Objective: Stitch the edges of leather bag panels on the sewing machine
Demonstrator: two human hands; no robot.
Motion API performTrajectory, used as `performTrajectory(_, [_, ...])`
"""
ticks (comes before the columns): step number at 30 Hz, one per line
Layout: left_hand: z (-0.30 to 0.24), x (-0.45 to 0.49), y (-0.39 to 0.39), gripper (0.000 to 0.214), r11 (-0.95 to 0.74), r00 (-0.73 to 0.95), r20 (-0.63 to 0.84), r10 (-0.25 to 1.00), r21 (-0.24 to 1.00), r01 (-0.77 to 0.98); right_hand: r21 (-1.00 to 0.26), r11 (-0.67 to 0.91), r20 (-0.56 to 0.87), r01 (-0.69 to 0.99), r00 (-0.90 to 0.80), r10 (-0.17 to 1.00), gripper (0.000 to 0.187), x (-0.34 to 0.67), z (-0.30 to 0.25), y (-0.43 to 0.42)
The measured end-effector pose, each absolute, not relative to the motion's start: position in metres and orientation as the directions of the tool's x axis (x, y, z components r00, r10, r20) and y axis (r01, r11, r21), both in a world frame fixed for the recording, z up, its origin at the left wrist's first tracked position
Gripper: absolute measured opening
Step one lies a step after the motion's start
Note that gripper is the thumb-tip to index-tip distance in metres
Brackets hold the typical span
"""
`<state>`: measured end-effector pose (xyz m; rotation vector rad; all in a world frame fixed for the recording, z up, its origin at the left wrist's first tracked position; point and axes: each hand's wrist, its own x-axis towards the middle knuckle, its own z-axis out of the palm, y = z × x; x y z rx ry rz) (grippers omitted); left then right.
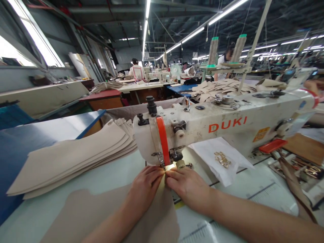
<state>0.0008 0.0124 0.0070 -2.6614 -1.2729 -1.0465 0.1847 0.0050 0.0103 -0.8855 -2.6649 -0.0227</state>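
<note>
A beige fabric piece (162,216) lies on the sewing machine bed under the needle area of a white sewing machine (192,118) with an orange guard. My left hand (145,185) rests on that piece just left of the needle, its thumb and fingers closed together at the edge. From the right, my right hand (189,187) pinches at the same spot, fingertips nearly meeting those of the left. A small lamp lights this point. Whatever small part may sit between the fingertips is hidden.
Left of the machine is a stack of beige cut pieces (81,150). A white plastic sheet (212,152) with small gold metal fittings (222,159) lies right of the needle. Thread cones (213,52) stand behind. A co-worker (137,71) sits further back.
</note>
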Motion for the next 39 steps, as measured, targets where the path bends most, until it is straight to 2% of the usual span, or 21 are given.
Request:
performTrajectory(5, [0.007,-0.001,0.006,0.025,-0.683,0.491,0.555,0.672,0.207,0.7,-0.081,0.81,0.335,0.581,-0.749,0.572,0.005,0.186,0.011,0.003])
performTrajectory(12, [0.012,-0.001,-0.001,0.03,-0.686,0.571,0.458,0.681,0.127,0.717,-0.086,0.815,0.35,0.573,-0.748,0.563,0.01,0.188,0.008,0.001])
performTrajectory(23, [0.01,-0.002,0.001,0.028,-0.694,0.591,0.443,0.674,0.105,0.712,-0.091,0.814,0.32,0.573,-0.757,0.569,0.009,0.186,0.01,0.004])
performTrajectory(32, [0.01,0.0,0.001,0.025,-0.667,0.574,0.393,0.718,0.155,0.729,-0.078,0.801,0.311,0.593,-0.749,0.585,0.007,0.183,0.012,0.004])
performTrajectory(39, [0.008,-0.001,0.003,0.025,-0.663,0.569,0.422,0.706,0.11,0.741,-0.082,0.787,0.295,0.612,-0.739,0.605,0.009,0.181,0.011,0.004])
